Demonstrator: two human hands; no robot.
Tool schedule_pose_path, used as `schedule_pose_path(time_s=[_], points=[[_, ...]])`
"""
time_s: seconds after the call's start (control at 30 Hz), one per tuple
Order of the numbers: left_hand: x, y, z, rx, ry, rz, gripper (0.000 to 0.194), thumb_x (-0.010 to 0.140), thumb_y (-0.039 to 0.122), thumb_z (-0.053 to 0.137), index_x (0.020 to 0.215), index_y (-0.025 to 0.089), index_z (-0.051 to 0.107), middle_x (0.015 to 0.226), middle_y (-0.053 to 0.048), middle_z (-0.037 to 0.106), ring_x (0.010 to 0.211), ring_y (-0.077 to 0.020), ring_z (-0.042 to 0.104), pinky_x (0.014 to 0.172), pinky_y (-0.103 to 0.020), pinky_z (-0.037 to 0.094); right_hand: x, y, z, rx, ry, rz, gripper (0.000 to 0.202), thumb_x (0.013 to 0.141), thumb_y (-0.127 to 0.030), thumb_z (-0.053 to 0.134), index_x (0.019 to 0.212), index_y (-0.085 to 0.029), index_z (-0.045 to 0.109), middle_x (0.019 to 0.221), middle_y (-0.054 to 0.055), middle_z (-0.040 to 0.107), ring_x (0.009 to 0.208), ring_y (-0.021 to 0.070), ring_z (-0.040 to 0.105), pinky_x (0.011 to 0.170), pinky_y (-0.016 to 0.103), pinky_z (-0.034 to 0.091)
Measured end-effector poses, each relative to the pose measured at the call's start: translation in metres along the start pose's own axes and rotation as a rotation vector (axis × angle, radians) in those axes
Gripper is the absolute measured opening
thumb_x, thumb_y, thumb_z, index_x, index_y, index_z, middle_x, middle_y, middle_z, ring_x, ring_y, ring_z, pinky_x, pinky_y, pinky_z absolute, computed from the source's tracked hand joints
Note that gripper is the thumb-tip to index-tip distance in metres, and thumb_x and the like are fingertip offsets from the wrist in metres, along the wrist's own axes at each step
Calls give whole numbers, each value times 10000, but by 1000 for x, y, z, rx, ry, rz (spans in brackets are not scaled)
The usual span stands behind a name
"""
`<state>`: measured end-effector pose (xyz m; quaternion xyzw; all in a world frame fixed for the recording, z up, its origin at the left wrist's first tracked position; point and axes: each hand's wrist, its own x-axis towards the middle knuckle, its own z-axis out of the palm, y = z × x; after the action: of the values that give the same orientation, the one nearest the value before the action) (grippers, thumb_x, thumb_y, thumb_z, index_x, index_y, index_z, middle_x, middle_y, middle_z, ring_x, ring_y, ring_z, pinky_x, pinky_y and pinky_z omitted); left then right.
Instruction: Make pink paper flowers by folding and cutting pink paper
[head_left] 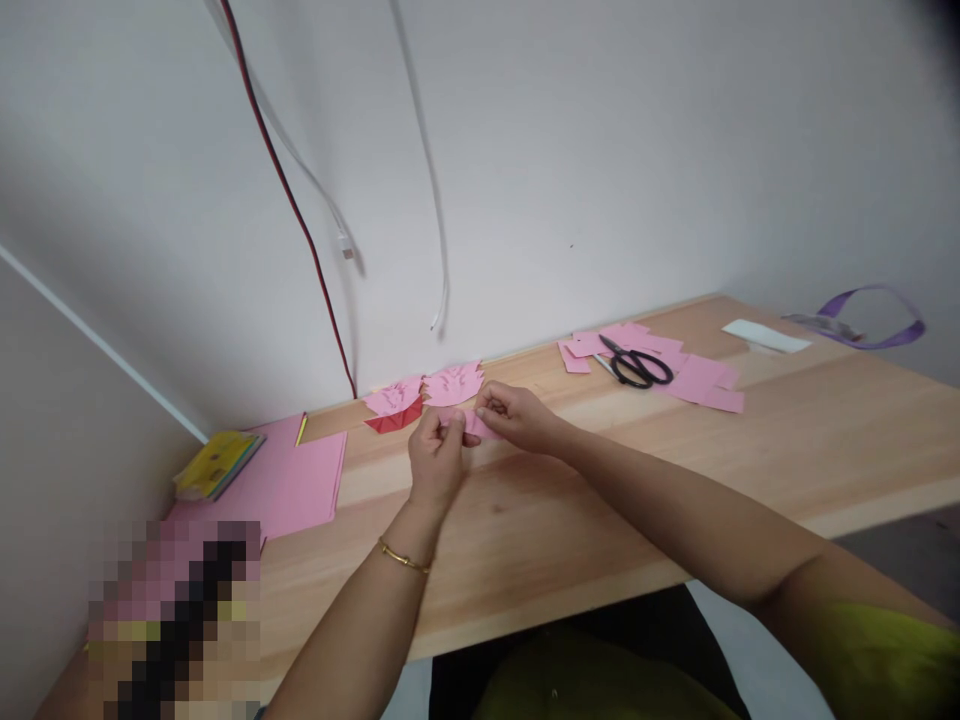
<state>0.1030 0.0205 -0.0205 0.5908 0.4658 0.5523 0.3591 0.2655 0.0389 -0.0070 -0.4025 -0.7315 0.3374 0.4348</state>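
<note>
Between my two hands is a small piece of pink paper (489, 430), held just above the wooden table. My left hand (439, 450), with a gold bangle at the wrist, pinches its left part between thumb and fingers. On the right part, the curled fingers of my right hand (517, 415) grip the same paper. Just behind the hands lie a pink cut-paper piece with jagged edges (454, 384) and a similar pink cutout (394, 397). A red folded paper (396, 417) lies in front of the left cutout.
Black-handled scissors (641, 368) rest among several pink paper pieces (701, 380) at the right. A white strip (766, 336) and a purple band (874, 290) lie farther right. Large pink sheets (300, 485) and a yellow packet (217, 463) occupy the left. Cables (300, 220) hang along the wall.
</note>
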Motion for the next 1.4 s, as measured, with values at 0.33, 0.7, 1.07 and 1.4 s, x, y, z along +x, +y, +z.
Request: schedule_pose_path(time_s=[0.33, 0.7, 1.07, 1.4], points=[[5, -4, 3, -112, -13, -60, 280, 810, 437, 607, 821, 162, 553, 696, 18, 611, 540, -116, 634, 540, -231, 501, 0, 4, 2, -51, 16, -39, 58, 795, -228, 514, 762, -182, 505, 611, -38, 499, 561, 98, 432, 554, 216, 321], [6, 6, 9, -319, 9, -284, 311, 612, 324, 768, 791, 133, 599, 689, 12, 601, 472, -78, 547, 497, -226, 469, -1, 7, 2, -158, 14, -70, 35, 795, -204, 508, 770, -181, 519, 647, -23, 554, 589, 101, 483, 567, 211, 331], [5, 9, 9, -230, 57, -180, 219, 668, 269, 702, 680, 162, 511, 510, 64, 502, 444, -59, 455, 468, -185, 350, -2, 3, 2, -141, 15, -71, 55, 802, -209, 516, 755, -180, 515, 635, -19, 569, 586, 106, 510, 570, 215, 354], [6, 13, 6, -110, 74, -184, 199, 669, 283, 676, 662, 164, 517, 482, 52, 503, 444, -71, 441, 468, -197, 335, -3, 5, 4, -112, 3, -95, 34, 793, -209, 536, 791, -180, 555, 693, -2, 600, 635, 112, 535, 603, 222, 382]])
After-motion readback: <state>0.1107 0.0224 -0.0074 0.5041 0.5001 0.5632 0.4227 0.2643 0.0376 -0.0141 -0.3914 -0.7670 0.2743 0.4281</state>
